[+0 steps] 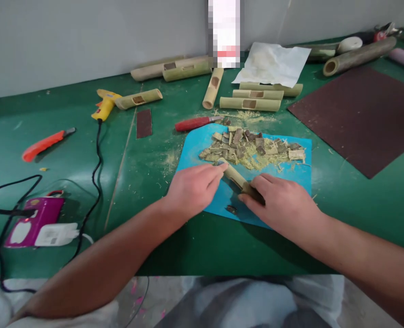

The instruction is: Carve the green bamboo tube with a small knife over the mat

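Between my two hands, over a blue mat [218, 205], is a short bamboo tube [236, 175], tilted from upper left to lower right. My left hand [195, 187] is closed at its upper left end, the fingertips pressed to the rim. My right hand [285, 200] wraps round the lower right part with thumb and fingers. A darker brown surface shows beneath the right fingers; I cannot tell whether it is a separate piece. Bamboo chips and shavings [253, 148] lie heaped on the mat just beyond my hands. One small dark chip [231, 209] lies nearer to me.
A red-handled knife [195, 123] lies behind the mat. Cut bamboo tubes [250, 104] and white paper [272, 64] are farther back. Brown sandpaper sheet [359, 118] lies right. To the left are a glue gun [106, 104], an orange cutter [46, 145] and a purple power box [39, 218] with cables.
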